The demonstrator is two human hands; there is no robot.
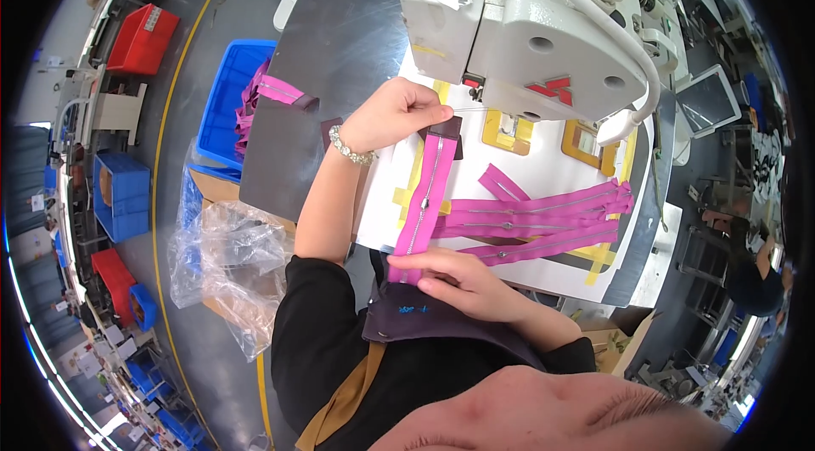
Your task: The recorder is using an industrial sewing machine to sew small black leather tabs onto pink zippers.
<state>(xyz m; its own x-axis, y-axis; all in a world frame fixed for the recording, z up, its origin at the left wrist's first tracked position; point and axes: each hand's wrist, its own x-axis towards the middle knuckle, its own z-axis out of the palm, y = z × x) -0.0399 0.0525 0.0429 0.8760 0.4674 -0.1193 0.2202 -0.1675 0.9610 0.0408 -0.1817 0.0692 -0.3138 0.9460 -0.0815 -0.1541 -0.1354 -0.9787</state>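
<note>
A magenta zipper [422, 205] with a metal slider is stretched between my two hands, its upper end capped by a dark fabric tab [446, 128]. My left hand [397, 114], with a beaded bracelet at the wrist, pinches that tabbed end close to the sewing machine's needle area [474, 90]. A thin thread seems to run from my left fingertips toward the machine. Closed around the zipper's lower end, near my apron, is my right hand [463, 279]. Several more magenta zippers [552, 217] lie on the white work surface to the right.
The white sewing machine head [552, 43] overhangs the work plate. Yellow-edged templates [508, 130] lie beneath it. At left, a dark metal table [340, 35] carries another zipper end, beside a blue bin [219, 103] of zippers and clear plastic wrap [238, 256]. A screen [709, 98] stands right.
</note>
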